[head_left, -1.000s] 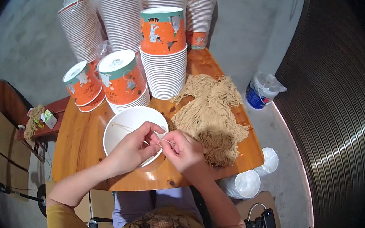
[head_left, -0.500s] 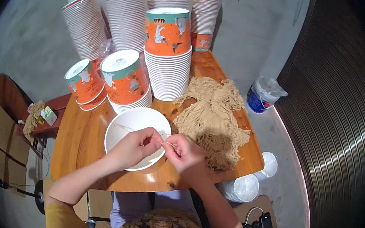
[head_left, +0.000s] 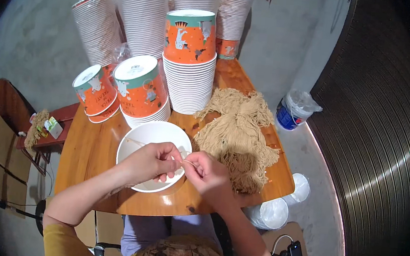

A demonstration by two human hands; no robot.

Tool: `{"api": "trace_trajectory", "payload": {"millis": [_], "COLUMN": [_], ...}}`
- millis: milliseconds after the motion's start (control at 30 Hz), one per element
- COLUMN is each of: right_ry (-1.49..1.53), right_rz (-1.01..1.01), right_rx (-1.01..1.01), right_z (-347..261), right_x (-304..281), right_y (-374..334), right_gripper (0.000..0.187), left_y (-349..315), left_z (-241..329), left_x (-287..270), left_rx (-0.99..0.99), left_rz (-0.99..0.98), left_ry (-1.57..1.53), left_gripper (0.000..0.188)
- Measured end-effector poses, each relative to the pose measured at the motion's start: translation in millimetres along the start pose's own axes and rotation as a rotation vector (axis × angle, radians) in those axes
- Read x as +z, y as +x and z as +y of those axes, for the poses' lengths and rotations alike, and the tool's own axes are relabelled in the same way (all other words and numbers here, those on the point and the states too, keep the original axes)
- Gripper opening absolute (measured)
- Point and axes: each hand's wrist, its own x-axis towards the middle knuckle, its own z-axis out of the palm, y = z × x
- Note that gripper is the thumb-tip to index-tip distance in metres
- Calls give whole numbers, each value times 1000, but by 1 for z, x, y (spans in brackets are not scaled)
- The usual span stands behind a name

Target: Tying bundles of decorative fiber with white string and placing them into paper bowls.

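Note:
My left hand (head_left: 150, 163) and my right hand (head_left: 206, 176) meet over the near right side of a white bowl (head_left: 158, 132). Both pinch a thin beige string (head_left: 190, 163) that runs between the fingertips. The left hand's other fingers curl inward, partly hidden from above. A strand that looks like the same string shows inside the bowl, behind the left hand. Right of the bowl lies a large heap of tan yarn (head_left: 239, 131), its near part in the shadow of my right hand.
Stacked orange and green paper tubs (head_left: 189, 41) stand behind the bowl on the wooden table (head_left: 84, 166). Tall wrapped stacks of white tubs (head_left: 148, 20) rise farther back. A lidded bucket (head_left: 292, 111) and plastic-covered containers (head_left: 270, 214) sit on the floor at right.
Both hands keep nearly the same place and grip on the string. The left hand's fingers have shifted slightly, and the view has moved a little.

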Motion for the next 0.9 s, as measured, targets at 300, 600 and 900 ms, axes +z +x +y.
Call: {"api": "trace_trajectory", "payload": {"millis": [300,600,900], "right_ry": [-137,-145,25], "right_rz": [4,233,375], "right_rx": [-61,-175,-37], "right_z": [-3,8,12], "right_x": [-1,18,27], "right_y": [-3,-16,-21], "right_gripper": [13,13,10], "left_y": [3,4,6], "left_z": [-19,-18,-18], "left_x": [12,19,22], "left_rx": [136,234,295], "left_rz": [135,187,169], "left_ry": [-102,-191,-255], "left_gripper": [9,17,27]}}
